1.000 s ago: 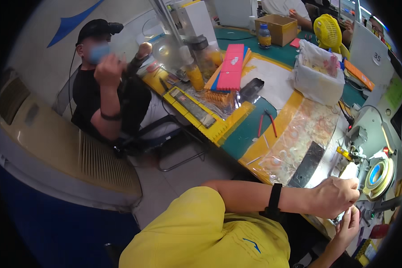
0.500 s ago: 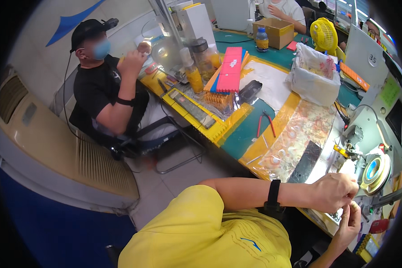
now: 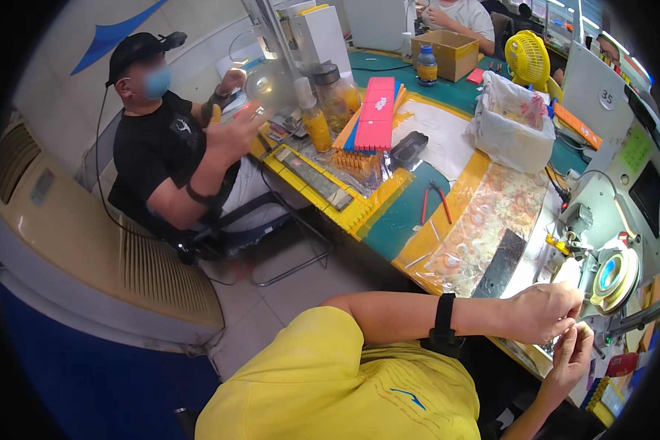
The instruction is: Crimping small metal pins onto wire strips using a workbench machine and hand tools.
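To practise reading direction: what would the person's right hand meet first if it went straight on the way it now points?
The right hand would probably meet the left hand, just ahead; whether they touch is unclear.

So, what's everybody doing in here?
The person in the yellow shirt has their left hand and right hand close together, fingertips nearly meeting, by the workbench's edge. Anything between their fingers is too small to make out. A red-handled tool lies on the green mat, away from those hands. Another person in black sits with both hands raised.
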`<act>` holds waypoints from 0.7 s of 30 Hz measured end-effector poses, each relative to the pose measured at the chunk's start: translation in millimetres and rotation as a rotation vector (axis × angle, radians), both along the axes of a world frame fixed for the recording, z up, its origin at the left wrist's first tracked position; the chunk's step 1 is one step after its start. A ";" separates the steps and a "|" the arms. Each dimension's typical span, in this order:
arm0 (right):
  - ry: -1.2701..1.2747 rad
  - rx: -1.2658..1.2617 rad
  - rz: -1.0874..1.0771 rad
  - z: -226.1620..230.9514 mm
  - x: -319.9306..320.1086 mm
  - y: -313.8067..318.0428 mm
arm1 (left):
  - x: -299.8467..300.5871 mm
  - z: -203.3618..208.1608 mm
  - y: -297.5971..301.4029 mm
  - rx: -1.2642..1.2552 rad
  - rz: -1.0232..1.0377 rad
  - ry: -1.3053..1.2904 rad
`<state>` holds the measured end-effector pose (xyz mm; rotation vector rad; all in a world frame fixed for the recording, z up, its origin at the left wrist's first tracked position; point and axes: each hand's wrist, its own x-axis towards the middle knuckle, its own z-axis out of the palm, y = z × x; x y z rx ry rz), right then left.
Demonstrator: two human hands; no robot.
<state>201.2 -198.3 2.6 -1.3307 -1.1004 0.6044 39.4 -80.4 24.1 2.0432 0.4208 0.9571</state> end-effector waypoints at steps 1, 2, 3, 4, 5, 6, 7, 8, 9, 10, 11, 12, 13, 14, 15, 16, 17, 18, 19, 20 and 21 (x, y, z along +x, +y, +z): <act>0.000 -0.001 0.000 -0.4 -1.9 -0.8 | -0.8 -1.6 0.2 -0.003 0.006 0.001; -0.051 0.007 0.016 2.6 -7.1 -1.2 | -0.3 -3.4 1.0 -0.003 0.006 0.000; -0.100 0.015 0.034 4.0 -9.9 -1.1 | 0.0 -5.1 1.7 0.002 0.017 -0.015; -0.100 0.011 0.039 2.2 -8.9 0.0 | -0.2 -6.4 1.8 0.007 0.030 -0.029; -0.159 0.001 0.029 -1.1 -6.4 2.0 | -1.1 -6.0 2.4 0.004 0.033 -0.030; -0.218 -0.009 0.021 -3.9 -3.2 3.4 | -2.7 -5.6 2.9 0.003 0.028 -0.034; -0.218 -0.014 0.028 -7.0 1.7 2.4 | -4.9 -4.9 2.9 0.001 0.025 -0.037; -0.151 -0.024 0.005 -5.9 3.4 1.6 | -5.1 -2.1 4.8 -0.001 0.017 -0.039; -0.084 -0.035 -0.020 -5.0 4.4 1.0 | -5.3 1.4 5.6 0.007 0.020 -0.051; -0.087 -0.040 -0.034 -4.7 3.9 0.0 | -6.2 3.9 6.8 0.013 0.019 -0.064; -0.057 -0.025 -0.090 11.0 -9.5 -2.0 | -3.4 3.8 8.7 0.010 -0.024 -0.068; -0.043 -0.013 -0.159 24.8 -11.5 -5.2 | 3.4 1.3 10.4 0.068 -0.026 -0.102; -0.113 -0.042 -0.107 17.2 -2.2 -4.1 | 9.3 -2.0 13.0 0.122 -0.039 -0.145; 0.024 -0.009 -0.114 7.0 0.3 1.1 | 8.4 -1.2 16.9 0.089 -0.105 -0.157; -0.015 -0.033 -0.133 22.9 -13.5 6.0 | 2.0 -0.2 20.8 0.168 -0.116 -0.117; 0.037 -0.039 -0.127 21.5 -16.0 14.6 | -9.1 5.0 24.7 0.189 -0.073 -0.084; 0.103 0.003 -0.103 19.5 -21.7 21.6 | -20.0 9.8 24.9 0.095 0.001 -0.058; 0.194 -0.046 -0.002 32.2 -26.9 25.9 | -28.6 26.1 27.2 0.106 0.018 0.014; 0.210 -0.108 0.041 42.4 -28.0 28.8 | -28.8 24.6 30.6 0.077 0.039 -0.043; 0.272 -0.088 0.072 48.0 -36.1 31.6 | -32.5 32.2 30.7 0.033 0.031 -0.054; 0.230 -0.150 0.067 55.3 -35.1 31.9 | -31.0 36.2 31.3 0.055 0.055 -0.040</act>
